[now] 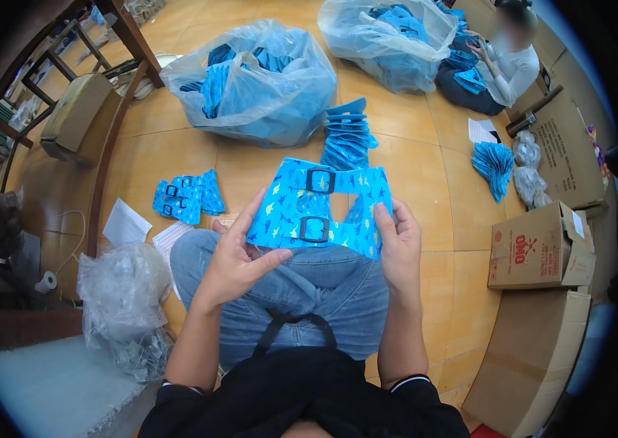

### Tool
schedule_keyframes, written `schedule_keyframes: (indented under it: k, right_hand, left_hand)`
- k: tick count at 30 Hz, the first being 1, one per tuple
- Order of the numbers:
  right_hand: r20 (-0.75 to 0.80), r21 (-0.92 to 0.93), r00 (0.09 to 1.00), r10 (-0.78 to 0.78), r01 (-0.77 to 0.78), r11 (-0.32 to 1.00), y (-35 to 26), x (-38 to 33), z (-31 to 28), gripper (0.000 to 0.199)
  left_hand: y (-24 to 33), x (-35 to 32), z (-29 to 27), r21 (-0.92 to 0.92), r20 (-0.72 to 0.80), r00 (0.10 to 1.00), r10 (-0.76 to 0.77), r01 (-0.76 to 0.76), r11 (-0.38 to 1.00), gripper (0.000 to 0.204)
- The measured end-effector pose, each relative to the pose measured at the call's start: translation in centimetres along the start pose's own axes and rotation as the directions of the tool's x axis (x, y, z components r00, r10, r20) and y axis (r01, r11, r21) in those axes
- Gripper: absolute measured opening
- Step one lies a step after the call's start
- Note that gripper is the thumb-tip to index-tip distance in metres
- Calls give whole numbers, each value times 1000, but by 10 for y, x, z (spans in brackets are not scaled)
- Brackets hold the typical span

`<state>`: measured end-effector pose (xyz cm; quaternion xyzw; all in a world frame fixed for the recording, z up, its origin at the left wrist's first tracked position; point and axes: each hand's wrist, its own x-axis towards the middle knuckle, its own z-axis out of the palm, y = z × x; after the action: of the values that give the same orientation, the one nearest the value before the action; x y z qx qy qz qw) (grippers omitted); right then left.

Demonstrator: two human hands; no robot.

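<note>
A bright blue fabric piece with a small yellow and dark blue animal print (287,212) is stretched between my two hands above my lap. Two black buckles sit on its straps, one above the other, and a gap opens beside them. My left hand (240,252) pinches its left edge, thumb along the lower corner. At the right edge, my right hand (400,237) grips with the thumb on top and the fingers behind, partly hidden. Left of my knee, similar blue buckled pieces (188,196) lie on the floor. Just beyond my hands stands a stack of folded blue pieces (347,135).
Large clear plastic bags of blue pieces (280,109) (389,47) stand ahead. A person (502,62) sits at far right handling blue pieces. Cardboard boxes (531,248) line the right side. Crumpled clear plastic (123,288) and white paper sheets (126,223) lie at left, near a wooden frame (116,139).
</note>
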<state>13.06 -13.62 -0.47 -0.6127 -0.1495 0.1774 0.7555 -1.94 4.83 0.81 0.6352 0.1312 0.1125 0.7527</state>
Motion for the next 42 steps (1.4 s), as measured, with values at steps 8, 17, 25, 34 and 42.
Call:
schedule_keyframes:
  k: [8,17,25,34,42]
  right_hand:
    - [-9,3,1000,-16,16,1000,6,3,-4,23]
    - [-47,1,998,28,-28,1000,0,4,-11,69]
    - [-43,-32,995,88,-89,995,-7,3,-11,78]
    - [-113,-83,994,13,-23,996,-8,2,-2,77]
    - [-71,-144,997,-12,1,990,-5,1,-3,46]
  left_hand:
    - [-7,0,-1,136,-38,999,10,-5,991,85]
    - [-14,5,2,214,-114,985,128,-102,972,84]
    - [-8,7,1,279,-138,979,149,-105,954,83]
    - [-6,9,4,212,-199,966,164,-121,970,82]
    - [0,7,0,266,-174,964,202,-152,952,83]
